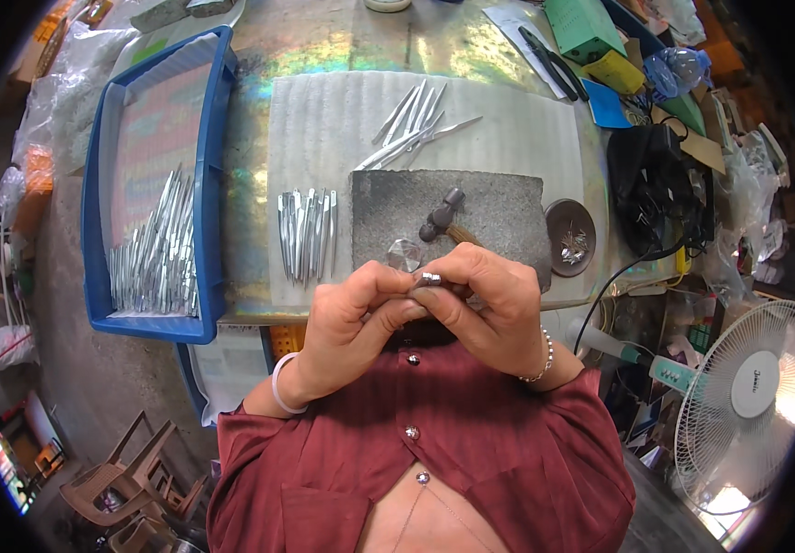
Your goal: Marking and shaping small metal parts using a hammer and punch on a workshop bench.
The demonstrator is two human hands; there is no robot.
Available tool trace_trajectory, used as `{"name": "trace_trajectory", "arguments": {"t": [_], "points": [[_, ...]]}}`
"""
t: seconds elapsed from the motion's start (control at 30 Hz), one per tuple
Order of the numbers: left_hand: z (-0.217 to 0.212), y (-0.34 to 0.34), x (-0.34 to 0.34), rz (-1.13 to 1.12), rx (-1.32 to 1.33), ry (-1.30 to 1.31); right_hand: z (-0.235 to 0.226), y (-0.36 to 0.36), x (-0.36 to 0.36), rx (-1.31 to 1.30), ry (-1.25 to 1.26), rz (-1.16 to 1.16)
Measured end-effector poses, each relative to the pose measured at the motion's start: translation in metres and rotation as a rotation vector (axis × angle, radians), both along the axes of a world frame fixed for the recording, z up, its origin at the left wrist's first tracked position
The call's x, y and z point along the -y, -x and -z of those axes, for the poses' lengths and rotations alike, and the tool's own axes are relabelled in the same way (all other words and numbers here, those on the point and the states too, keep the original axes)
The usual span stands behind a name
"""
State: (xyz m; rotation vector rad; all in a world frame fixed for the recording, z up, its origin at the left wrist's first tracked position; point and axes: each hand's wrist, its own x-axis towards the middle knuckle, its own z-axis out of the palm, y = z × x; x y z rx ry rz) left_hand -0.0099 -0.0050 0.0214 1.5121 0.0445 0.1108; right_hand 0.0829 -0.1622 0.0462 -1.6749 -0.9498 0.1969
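Observation:
In front of my chest, above the near edge of a grey stone block (379, 198), my two hands meet. A small shiny metal piece (429, 279) shows at the fingertips; the rest of it is hidden, so I cannot tell its kind. My right hand (494, 300) pinches it between thumb and fingers. My left hand (347, 313) is closed too, its fingertips pressed against the same piece. A hammer (443, 214) with a dark steel head and wooden handle lies on the block, just beyond my fingers. Beside it sits a clear faceted disc (404, 255).
Slim silver metal strips (307, 235) lie in a row left of the block, with a loose pile (411, 127) beyond it. A blue tray (217, 184) holds many more. A small dark dish (559, 221) with tiny metal bits stands right, near pliers (554, 64) and a fan (752, 387).

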Motion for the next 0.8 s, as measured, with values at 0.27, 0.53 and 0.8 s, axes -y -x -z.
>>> {"name": "trace_trajectory", "arguments": {"t": [0.27,0.53,0.8], "points": [[0.001,-0.003,-0.002,0.034,0.021,-0.064,-0.001,-0.001,0.0,-0.057,0.03,0.006],[0.007,-0.009,0.002,0.092,-0.188,0.204,0.007,-0.006,0.0,-0.627,0.055,0.013],[-0.006,-0.028,-0.013,0.271,-0.472,0.284,0.03,-0.018,-0.002,-1.173,-0.132,0.033]]}}
